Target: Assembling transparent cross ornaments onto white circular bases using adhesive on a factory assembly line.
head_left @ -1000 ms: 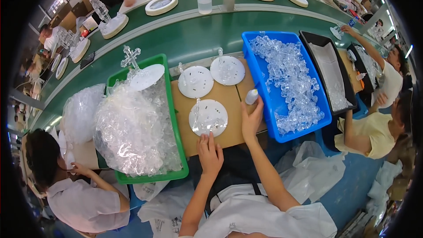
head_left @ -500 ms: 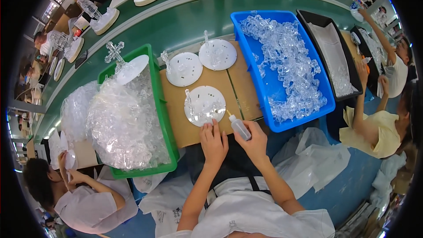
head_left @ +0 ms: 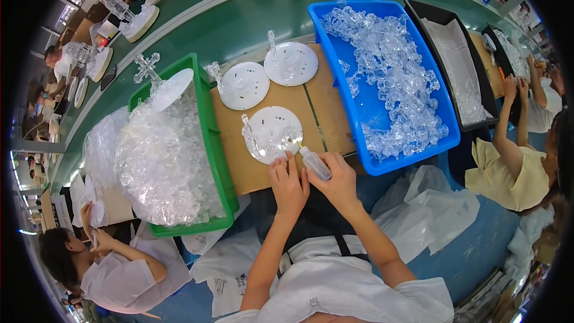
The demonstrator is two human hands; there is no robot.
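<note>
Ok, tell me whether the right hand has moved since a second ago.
Yes. The right hand came back from beside the blue bin toward the body, now holding a small squeeze bottle at the near white disc.

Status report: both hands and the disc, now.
Right hand grips small squeeze bottle, nozzle at white disc. Left hand steadies disc's near edge. Nothing in the way.

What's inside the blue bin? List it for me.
The blue bin holds a loose heap of clear plastic pieces along its middle and right side. Bare blue floor shows at the left and near corner. What lies beneath the heap is covered.
</note>
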